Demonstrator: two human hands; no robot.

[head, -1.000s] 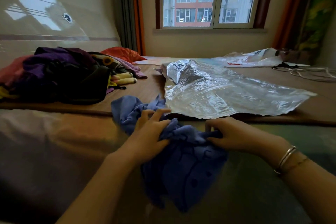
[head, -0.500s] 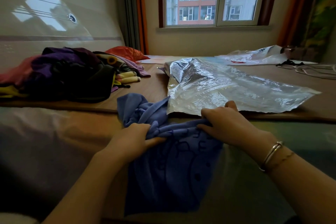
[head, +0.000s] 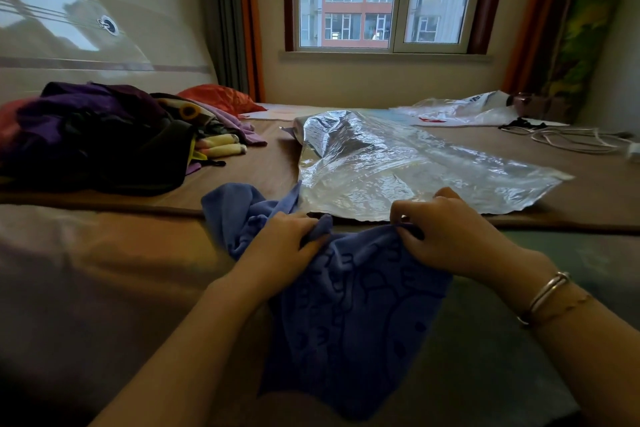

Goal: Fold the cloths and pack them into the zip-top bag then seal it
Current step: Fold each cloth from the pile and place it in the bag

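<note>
We pinch the blue cloth's (head: pixel 349 305) top edge with left hand (head: pixel 282 246) and right hand (head: pixel 446 236), at the bed's near edge before the zip-top bag (head: pixel 398 166); pull corners taut, then fold evenly.

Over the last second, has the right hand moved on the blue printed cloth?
Yes. The right hand went up the blue printed cloth towards the near edge of the crinkled silvery zip-top bag, and now pinches the cloth's top edge just below it.
</note>
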